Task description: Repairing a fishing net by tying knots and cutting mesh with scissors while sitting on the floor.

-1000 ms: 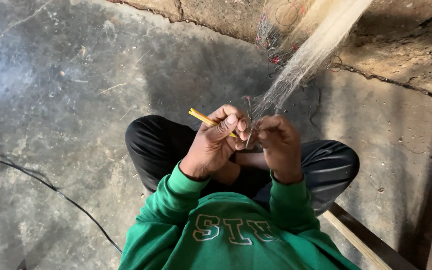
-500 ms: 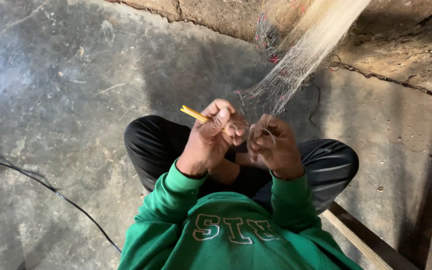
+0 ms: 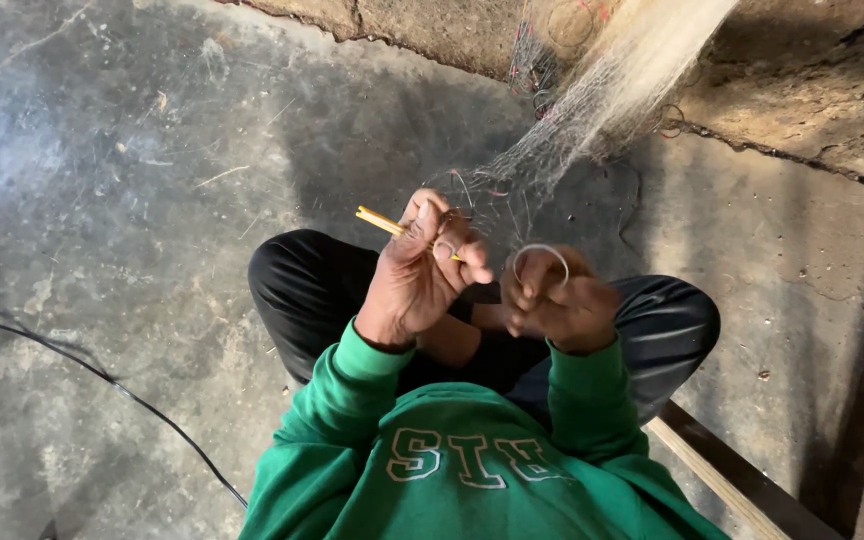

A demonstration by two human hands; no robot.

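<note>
Two hands: both raised close together over the crossed legs in black trousers [image 3: 302,290], cuffed by the green sweatshirt sleeves [image 3: 352,400].
Left hand [image 3: 422,275]: closed around a thin yellow netting stick [image 3: 380,221], whose tip juts out to the left.
Right hand [image 3: 557,300]: fingers curled, pinching a pale loop of line [image 3: 540,255] that arches above the knuckles.
Net: the fine pale fishing net [image 3: 592,120] fans down from the far right to the fingers.
Doing it well: I judge it best to keep the loop taut and the stick's tip inside one mesh.
Room: bare grey concrete floor [image 3: 132,180] lies open to the left; black cable [image 3: 102,375] near left, wooden plank [image 3: 712,480] near right, rough wall edge [image 3: 432,30] far.
</note>
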